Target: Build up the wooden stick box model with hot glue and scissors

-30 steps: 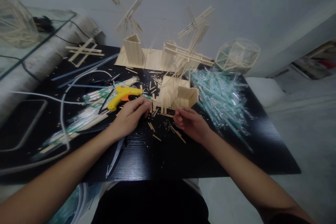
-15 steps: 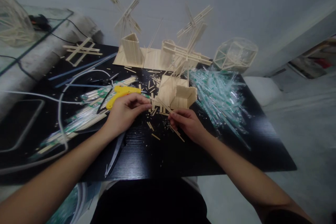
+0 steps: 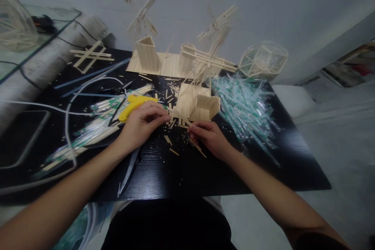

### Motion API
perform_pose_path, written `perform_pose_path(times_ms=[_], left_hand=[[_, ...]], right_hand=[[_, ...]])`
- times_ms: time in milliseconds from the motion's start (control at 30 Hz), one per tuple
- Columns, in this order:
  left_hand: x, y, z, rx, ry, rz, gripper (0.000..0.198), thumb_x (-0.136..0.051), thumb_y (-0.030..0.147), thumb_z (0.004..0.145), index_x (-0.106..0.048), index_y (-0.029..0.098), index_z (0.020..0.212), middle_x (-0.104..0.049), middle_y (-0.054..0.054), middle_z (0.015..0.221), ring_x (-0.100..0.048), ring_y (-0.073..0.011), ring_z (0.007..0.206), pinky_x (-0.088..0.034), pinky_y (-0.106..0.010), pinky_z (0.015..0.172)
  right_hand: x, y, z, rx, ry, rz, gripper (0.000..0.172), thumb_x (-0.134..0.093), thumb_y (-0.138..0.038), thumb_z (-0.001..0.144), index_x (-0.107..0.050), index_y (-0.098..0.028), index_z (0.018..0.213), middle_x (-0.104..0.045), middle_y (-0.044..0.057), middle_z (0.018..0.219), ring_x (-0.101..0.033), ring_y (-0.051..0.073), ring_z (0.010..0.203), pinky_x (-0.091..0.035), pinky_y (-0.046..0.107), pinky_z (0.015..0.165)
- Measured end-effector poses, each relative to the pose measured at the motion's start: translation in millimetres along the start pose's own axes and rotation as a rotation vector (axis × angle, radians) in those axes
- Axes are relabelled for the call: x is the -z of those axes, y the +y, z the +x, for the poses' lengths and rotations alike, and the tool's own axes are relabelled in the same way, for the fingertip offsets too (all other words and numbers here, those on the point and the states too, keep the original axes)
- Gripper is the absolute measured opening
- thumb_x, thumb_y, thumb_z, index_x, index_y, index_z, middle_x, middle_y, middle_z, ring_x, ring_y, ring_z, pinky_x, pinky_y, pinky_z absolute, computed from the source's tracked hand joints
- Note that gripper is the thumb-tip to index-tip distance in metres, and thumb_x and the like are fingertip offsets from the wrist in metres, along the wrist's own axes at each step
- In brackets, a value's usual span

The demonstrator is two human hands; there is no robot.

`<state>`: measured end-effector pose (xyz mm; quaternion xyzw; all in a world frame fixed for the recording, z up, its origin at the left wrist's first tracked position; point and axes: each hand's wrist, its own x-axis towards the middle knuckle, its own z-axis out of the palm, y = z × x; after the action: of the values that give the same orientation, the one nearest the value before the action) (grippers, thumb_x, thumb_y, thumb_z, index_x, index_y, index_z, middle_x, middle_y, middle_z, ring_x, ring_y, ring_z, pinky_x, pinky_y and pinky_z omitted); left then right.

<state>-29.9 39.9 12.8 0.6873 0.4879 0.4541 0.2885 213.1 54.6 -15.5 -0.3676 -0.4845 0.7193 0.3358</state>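
My left hand [image 3: 146, 119] is closed in a pinch at the middle of the black table, beside the yellow glue gun [image 3: 133, 106]; what its fingertips hold is too small to make out. To its right, my right hand [image 3: 206, 134] is closed on thin wooden sticks [image 3: 183, 118] that slant between the two hands. Just behind my hands stands a wooden stick model with an open box [image 3: 206, 108] and crossed blades [image 3: 208, 61]. Short stick pieces [image 3: 168, 140] and crumbs lie scattered around the fingers.
Wrapped stick bundles [image 3: 96, 125], a white cable [image 3: 66, 125] and pliers [image 3: 128, 174] lie at the left. Empty plastic wrappers [image 3: 246, 105] are heaped at the right. Further back stand more stick models [image 3: 146, 54], with a many-sided frame [image 3: 263, 60] at the back right.
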Motion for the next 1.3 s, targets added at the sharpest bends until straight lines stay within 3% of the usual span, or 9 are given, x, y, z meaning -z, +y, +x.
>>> perform_pose_path(times_ms=[133,200,267,333,400,567,967,1167,1300], left_hand=[[-1.7,-3.7,-2.9,0.056,-0.014,-0.006,0.026,-0.083,0.035,0.078,-0.062,0.019,0.078,-0.063,0.002,0.076,-0.059,-0.0149,0.071,-0.049,-0.029,0.068],[-0.9,-2.2,-3.4,0.01,0.011,0.018,0.032,-0.085,0.034,0.077,-0.057,0.02,0.082,-0.063,0.001,0.084,-0.062,-0.0157,0.079,-0.05,-0.03,0.073],[0.6,0.7,-3.3,-0.111,-0.004,0.1,0.031,-0.083,0.031,0.078,-0.059,0.02,0.094,-0.066,-0.004,0.103,-0.063,-0.0199,0.098,-0.051,-0.036,0.088],[1.4,2.6,-3.6,-0.227,-0.09,0.193,0.032,-0.08,0.03,0.083,-0.063,0.02,0.109,-0.065,-0.007,0.116,-0.06,-0.0233,0.112,-0.048,-0.041,0.1],[0.1,0.8,-5.1,-0.308,-0.204,0.243,0.033,-0.076,0.03,0.088,-0.066,0.022,0.118,-0.065,-0.008,0.118,-0.06,-0.0233,0.115,-0.048,-0.04,0.102],[-9.0,-12.4,-12.5,-0.381,-0.345,0.214,0.019,-0.065,0.028,0.097,-0.072,0.024,0.114,-0.069,-0.004,0.099,-0.066,-0.0153,0.09,-0.053,-0.028,0.08],[-9.3,-7.7,-14.9,-0.407,-0.305,0.153,0.019,-0.062,0.025,0.099,-0.073,0.024,0.114,-0.074,-0.005,0.097,-0.07,-0.0148,0.086,-0.056,-0.027,0.077],[-2.5,-5.9,-10.8,-0.426,-0.224,0.197,0.015,-0.064,0.025,0.098,-0.073,0.022,0.109,-0.074,-0.005,0.096,-0.069,-0.0143,0.085,-0.055,-0.026,0.077],[-0.4,-4.6,-9.9,-0.379,-0.192,0.217,0.015,-0.066,0.029,0.097,-0.075,0.025,0.108,-0.075,-0.004,0.094,-0.07,-0.0152,0.084,-0.055,-0.027,0.076]], right_hand=[[-2.6,-3.5,-1.2,0.03,-0.011,-0.091,0.026,-0.076,-0.042,0.085,-0.074,-0.017,0.079,-0.063,-0.001,0.063,-0.055,0.01,0.054,-0.043,0.023,0.053],[-4.0,-4.6,-1.8,0.041,-0.023,-0.145,0.028,-0.075,-0.044,0.085,-0.074,-0.017,0.079,-0.063,-0.001,0.063,-0.055,0.011,0.054,-0.042,0.023,0.052],[-5.0,-4.3,-2.4,0.051,-0.035,-0.194,0.028,-0.075,-0.044,0.086,-0.074,-0.017,0.079,-0.064,-0.001,0.064,-0.056,0.011,0.055,-0.043,0.024,0.053],[-5.7,-3.1,-3.2,0.064,-0.053,-0.243,0.028,-0.074,-0.043,0.087,-0.074,-0.017,0.081,-0.065,0.0,0.066,-0.057,0.011,0.057,-0.044,0.024,0.056],[-6.4,-1.6,-4.4,0.075,-0.087,-0.28,0.026,-0.072,-0.042,0.088,-0.074,-0.016,0.082,-0.065,0.0,0.068,-0.057,0.011,0.059,-0.045,0.024,0.058],[-6.9,-0.7,-6.2,0.074,-0.173,-0.315,0.025,-0.071,-0.041,0.09,-0.073,-0.017,0.082,-0.063,-0.001,0.066,-0.055,0.011,0.059,-0.043,0.024,0.058],[-9.3,-0.5,-6.1,0.08,-0.19,-0.252,0.029,-0.072,-0.045,0.089,-0.073,-0.017,0.081,-0.062,-0.001,0.064,-0.055,0.01,0.057,-0.043,0.023,0.054],[-5.2,-2.6,-4.5,0.061,-0.193,-0.212,0.03,-0.071,-0.047,0.09,-0.075,-0.017,0.093,-0.068,0.001,0.07,-0.06,0.011,0.059,-0.05,0.023,0.055],[-5.5,-4.6,-5.6,0.13,-0.072,-0.241,0.029,-0.075,-0.045,0.088,-0.075,-0.019,0.1,-0.071,0.002,0.076,-0.063,0.012,0.062,-0.052,0.025,0.058]])
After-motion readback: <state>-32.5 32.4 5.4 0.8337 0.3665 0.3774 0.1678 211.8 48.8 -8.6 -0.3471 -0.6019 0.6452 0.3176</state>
